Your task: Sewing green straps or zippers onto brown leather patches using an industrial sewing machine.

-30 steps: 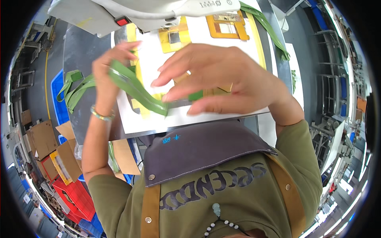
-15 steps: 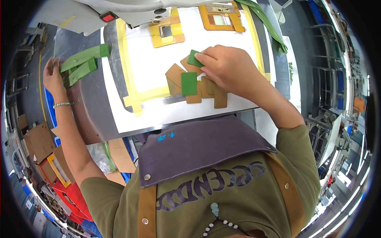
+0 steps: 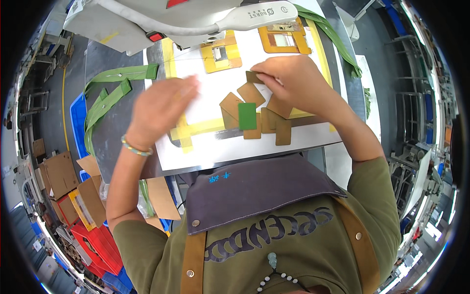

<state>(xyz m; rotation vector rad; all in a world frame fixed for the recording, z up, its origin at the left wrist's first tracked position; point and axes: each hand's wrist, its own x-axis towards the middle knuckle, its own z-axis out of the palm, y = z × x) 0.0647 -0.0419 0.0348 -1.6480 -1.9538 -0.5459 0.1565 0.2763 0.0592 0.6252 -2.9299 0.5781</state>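
Note:
Between the thumb and fingers of my right hand [image 3: 297,83] is a small dark olive patch [image 3: 253,77], held just above the worktop. Below it lie several brown patches [image 3: 251,95] with rounded corners, loosely overlapping. One bright green patch [image 3: 247,116] rests on top of them, face up. My left hand [image 3: 164,108] is over the left part of the white sheet, smeared by motion, so its fingers cannot be made out. Left of it, green straps [image 3: 117,75] with small metal studs lie on the metal table.
Two yellow-framed jigs [image 3: 209,61] sit on the white sheet [image 3: 200,147], edged with yellow tape. A grey machine with a white arm [image 3: 254,15] overhangs the far side. Another green strap [image 3: 338,46] lies at the far right. Cardboard boxes [image 3: 58,171] stand at lower left.
My left hand has left the green straps and moved right over the white sheet. The patch in my right hand showed a green face before and now shows a dark olive one.

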